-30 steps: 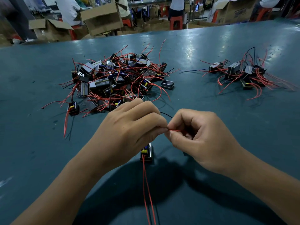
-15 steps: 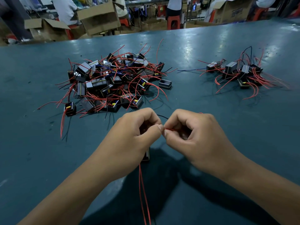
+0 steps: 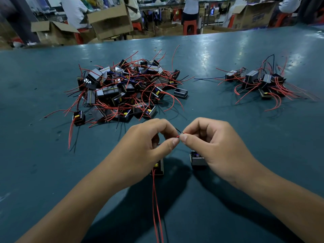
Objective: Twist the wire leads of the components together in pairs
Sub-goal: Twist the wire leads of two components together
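Right in front of the big pile, over the teal table (image 3: 43,172), a red and a black wire lead (image 3: 179,135) are being pinched together between both hands. The left hand (image 3: 145,146) is being held curled, thumb and forefinger narrowed onto the leads from its side, and the right hand (image 3: 210,142) is doing the same from the other, so the fingers are nearly touching at the joint. Two components are being worked as a pair: one (image 3: 157,168) is sitting under the left hand with two long red leads trailing toward the viewer, the other (image 3: 197,158) is tucked just beside the right palm.

Looks like the twist itself is what's being done right now. More rolling between the fingertips is probably being called for next, then the pair likely gets dropped with the smaller finished-looking bunch (image 3: 259,81) on the right. The untwisted pile (image 3: 122,90) is looking pretty big, so loads is left.
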`<state>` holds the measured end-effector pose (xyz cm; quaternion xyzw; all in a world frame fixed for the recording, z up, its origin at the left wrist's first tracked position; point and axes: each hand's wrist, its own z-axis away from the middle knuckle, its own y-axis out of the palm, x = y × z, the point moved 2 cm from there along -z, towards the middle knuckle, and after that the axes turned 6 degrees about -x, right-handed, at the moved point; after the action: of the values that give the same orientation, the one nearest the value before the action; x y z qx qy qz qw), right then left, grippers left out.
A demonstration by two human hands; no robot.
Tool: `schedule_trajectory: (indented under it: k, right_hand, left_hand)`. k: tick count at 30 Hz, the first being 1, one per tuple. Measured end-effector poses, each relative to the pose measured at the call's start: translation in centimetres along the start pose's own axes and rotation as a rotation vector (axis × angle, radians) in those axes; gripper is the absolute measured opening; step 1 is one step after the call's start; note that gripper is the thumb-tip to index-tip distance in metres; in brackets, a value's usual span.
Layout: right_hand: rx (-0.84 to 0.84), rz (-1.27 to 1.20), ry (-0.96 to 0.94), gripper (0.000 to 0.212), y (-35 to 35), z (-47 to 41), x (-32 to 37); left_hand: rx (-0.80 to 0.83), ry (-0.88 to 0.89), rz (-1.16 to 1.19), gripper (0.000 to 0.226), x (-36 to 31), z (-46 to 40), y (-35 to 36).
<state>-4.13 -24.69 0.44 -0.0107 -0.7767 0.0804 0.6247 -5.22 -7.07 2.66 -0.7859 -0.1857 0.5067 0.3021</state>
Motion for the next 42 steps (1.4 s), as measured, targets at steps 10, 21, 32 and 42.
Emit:
schedule_trajectory:
  k: [10,21,32,42]
  right_hand:
    - [0.051,0.051,-0.106,0.013,-0.8,-0.1,0.2]
    - [0.065,0.162,-0.196,0.028,-1.0,-0.2,0.4]
    - [0.044,0.165,-0.181,0.017,-1.4,-0.5,0.3]
    - [0.348,0.726,-0.175,0.043,-4.0,-1.7,0.3]
  left_hand:
    - [0.01,0.028,0.019,0.01,0.7,-0.2,-0.2]
    - [-0.005,0.048,0.007,0.013,1.0,-0.4,-0.4]
    - [0.007,0.049,0.002,0.011,1.3,-0.4,-0.8]
    - [0.178,-0.15,-0.258,0.056,3.2,0.1,-2.7]
